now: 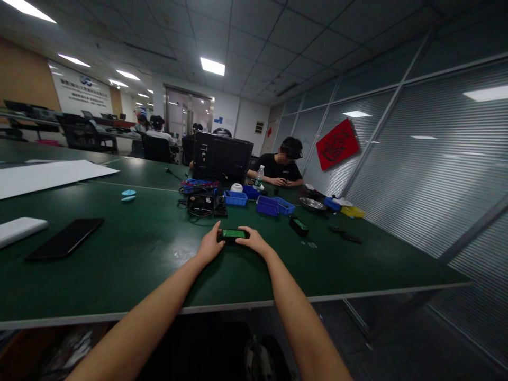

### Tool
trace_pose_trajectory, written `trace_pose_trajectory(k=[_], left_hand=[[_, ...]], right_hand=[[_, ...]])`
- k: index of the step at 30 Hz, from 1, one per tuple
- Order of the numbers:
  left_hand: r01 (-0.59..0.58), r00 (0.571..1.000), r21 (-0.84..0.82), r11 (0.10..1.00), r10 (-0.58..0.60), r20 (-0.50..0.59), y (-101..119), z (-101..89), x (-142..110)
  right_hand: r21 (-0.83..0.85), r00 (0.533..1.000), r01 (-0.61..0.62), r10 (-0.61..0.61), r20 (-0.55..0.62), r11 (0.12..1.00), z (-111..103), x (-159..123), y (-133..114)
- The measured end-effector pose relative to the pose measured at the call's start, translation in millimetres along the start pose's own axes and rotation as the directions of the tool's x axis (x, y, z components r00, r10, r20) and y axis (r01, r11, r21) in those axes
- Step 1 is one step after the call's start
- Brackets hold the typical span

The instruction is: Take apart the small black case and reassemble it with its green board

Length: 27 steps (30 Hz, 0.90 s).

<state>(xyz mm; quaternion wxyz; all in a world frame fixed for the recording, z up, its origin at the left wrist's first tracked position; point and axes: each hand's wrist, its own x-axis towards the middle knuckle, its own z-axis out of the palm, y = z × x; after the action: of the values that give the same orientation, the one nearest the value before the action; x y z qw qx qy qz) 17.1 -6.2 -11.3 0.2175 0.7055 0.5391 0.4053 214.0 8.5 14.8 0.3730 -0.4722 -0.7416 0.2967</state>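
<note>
Between my hands is a small black case with a green circuit board [234,233] showing on its upper face. My left hand [210,245] grips its left end, with the thumb and fingers pressed against the side. At the opposite end, my right hand [254,241] holds it the same way. The case is low over the green table [159,286]; whether it touches the surface I cannot tell. Off to the right lies a similar black case with a green board [299,226], and small clear pieces [313,245] are just in front of it.
Blue bins [235,198], bundled cables [200,186], a black power unit [201,203] and a monitor [222,157] stand ahead. A metal dish [313,204] is to the right. Leftward lie a black tablet-like slab [67,239] and a white box [21,230]. A co-worker [282,164] sits across.
</note>
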Motion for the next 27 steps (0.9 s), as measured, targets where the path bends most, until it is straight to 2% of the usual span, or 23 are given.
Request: trace_pose_trajectory(k=[3, 5, 7, 9, 11, 12, 17, 19, 21, 25, 27], left_hand=[[0.01, 1.0, -0.011, 1.0, -0.01, 0.01, -0.3, 0.2, -0.1], [0.02, 1.0, -0.032, 0.999, -0.02, 0.013, -0.6, 0.3, -0.3], [0.031, 0.999, -0.047, 0.998, -0.03, 0.017, -0.3, 0.2, -0.8], [0.04, 0.999, -0.054, 0.998, -0.039, 0.027, 0.6, -0.3, -1.2], [0.049, 0.998, -0.054, 0.997, -0.047, 0.033, 1.9, -1.0, -1.6], [0.052, 0.998, -0.053, 0.997, -0.05, 0.033, 2.6, -1.4, -1.8], [0.046, 0.999, -0.044, 0.998, -0.045, 0.03, 4.3, -2.4, -2.4], [0.044, 0.999, -0.039, 0.998, -0.043, 0.027, 4.5, -2.4, -2.4], [0.041, 0.999, -0.039, 0.998, -0.04, 0.027, 4.5, -2.1, -2.4], [0.047, 0.998, -0.056, 0.997, -0.046, 0.031, 4.2, -0.9, -2.4], [0.05, 0.998, -0.061, 0.997, -0.048, 0.035, 3.9, -0.5, -2.3]], right_hand=[[-0.141, 0.999, -0.038, 0.032, -0.043, 0.989, -3.3, 3.0, 5.3], [-0.199, 0.981, -0.143, 0.112, -0.157, 0.969, -10.3, 5.4, 14.0], [-0.226, 0.92, -0.302, 0.221, -0.323, 0.926, -21.3, 6.0, 24.7], [-0.221, 0.825, -0.466, 0.33, -0.46, 0.857, -34.0, 4.2, 34.1], [-0.214, 0.731, -0.585, 0.395, -0.556, 0.782, -45.7, 0.8, 40.0], [-0.211, 0.7, -0.617, 0.406, -0.588, 0.758, -50.2, -0.9, 41.6], [-0.186, 0.639, -0.662, 0.418, -0.646, 0.726, -57.0, -3.7, 41.6], [-0.19, 0.626, -0.686, 0.437, -0.646, 0.702, -54.2, -2.7, 40.2], [-0.217, 0.64, -0.68, 0.423, -0.642, 0.7, -49.3, -1.8, 37.9], [-0.355, 0.729, -0.583, 0.277, -0.626, 0.731, -34.1, -1.5, 30.2], [-0.426, 0.774, -0.553, 0.253, -0.58, 0.716, -26.6, -1.6, 25.7]])
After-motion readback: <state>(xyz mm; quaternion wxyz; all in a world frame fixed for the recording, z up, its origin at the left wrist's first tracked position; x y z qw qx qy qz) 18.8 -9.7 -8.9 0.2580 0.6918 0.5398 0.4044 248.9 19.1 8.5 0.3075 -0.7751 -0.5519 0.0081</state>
